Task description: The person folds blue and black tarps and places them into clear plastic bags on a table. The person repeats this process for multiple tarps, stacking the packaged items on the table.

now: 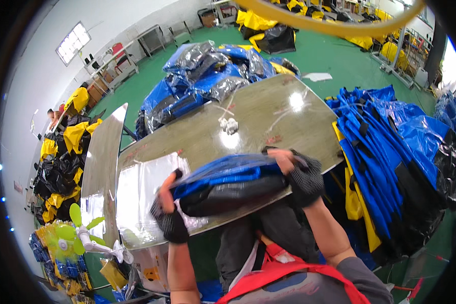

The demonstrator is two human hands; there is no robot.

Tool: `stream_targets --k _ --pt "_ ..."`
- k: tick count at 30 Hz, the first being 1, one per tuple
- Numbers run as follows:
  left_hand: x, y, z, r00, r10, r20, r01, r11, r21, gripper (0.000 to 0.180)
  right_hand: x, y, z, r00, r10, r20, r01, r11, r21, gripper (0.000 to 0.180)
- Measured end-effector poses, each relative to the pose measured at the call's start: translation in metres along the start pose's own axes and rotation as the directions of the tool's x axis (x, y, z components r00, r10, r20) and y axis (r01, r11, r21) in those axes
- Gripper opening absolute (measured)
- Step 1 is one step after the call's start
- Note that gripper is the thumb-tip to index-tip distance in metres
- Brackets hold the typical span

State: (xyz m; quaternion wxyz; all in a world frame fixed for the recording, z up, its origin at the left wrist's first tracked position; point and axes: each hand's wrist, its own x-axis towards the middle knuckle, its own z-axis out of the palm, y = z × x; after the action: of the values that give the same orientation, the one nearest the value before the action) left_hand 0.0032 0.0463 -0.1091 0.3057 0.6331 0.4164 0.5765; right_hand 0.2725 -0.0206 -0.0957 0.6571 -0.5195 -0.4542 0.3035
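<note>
Holding the folded blue-and-black bundle (228,188) at opposite ends, your left hand (168,209) and right hand (304,177) support it over the near edge of the counter (268,119), likely so it cannot sag open; blur obscures exact finger contact. Flat clear sleeves (143,192) lie leftward, seemingly for easy reach.

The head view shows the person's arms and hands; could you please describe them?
The left hand and right hand each wear a black, mesh-textured glove that leaves some fingers bare. The forearms are bare; a short dark grey sleeve shows on the right arm.
</note>
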Motion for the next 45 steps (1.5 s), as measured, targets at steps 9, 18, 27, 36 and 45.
stream_targets --k 9,18,27,36,45 --pt "0.011 0.069 -0.04 0.994 0.034 -0.106 -0.026 0.997 0.076 0.056 -0.002 -0.077 -0.016 0.945 -0.316 0.082 0.319 0.947 -0.021 0.02" --pt "0.036 0.02 -0.025 0.707 -0.544 0.452 0.603 0.797 0.016 0.036 0.017 0.006 -0.018 0.978 0.102 0.184 -0.086 0.992 -0.093 0.026" --pt "0.041 -0.175 0.014 0.571 -0.706 0.419 0.82 0.507 -0.265 0.037 0.071 0.117 0.102 0.743 -0.382 0.55 0.664 0.526 -0.531 0.017" --pt "0.037 -0.164 -0.004 0.629 -0.559 0.541 0.755 0.604 -0.254 0.04 0.1 0.131 0.18 0.39 -0.14 0.91 0.895 0.293 -0.338 0.011" --pt "0.056 -0.154 0.015 0.576 -0.549 0.606 0.795 0.549 -0.259 0.034 0.238 0.157 0.056 0.888 0.421 0.186 -0.259 0.791 -0.555 0.013"
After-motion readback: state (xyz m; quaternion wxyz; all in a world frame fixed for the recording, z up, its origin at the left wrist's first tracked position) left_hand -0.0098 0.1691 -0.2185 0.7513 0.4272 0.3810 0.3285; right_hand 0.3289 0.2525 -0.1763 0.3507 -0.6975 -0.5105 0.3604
